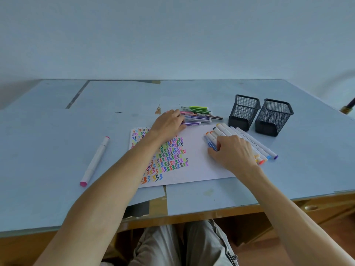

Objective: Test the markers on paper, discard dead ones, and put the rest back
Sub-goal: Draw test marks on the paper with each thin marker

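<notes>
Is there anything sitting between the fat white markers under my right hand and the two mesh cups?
Nothing visible does. The white markers lie beside the paper under your right hand; the two black mesh cups stand just beyond their far ends, with only bare table between.

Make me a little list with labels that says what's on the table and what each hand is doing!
paper: white sheet, left half full of colourful squiggles
thin pens: pile beyond the paper
left hand: at the thin pens, fingers on a purple pen
fat markers: row at the paper's right edge
right hand: on the fat markers, fingers curled around a blue one
pink marker: lies alone, far left
cups: two black mesh cups, upright, nothing seen through the mesh
</notes>
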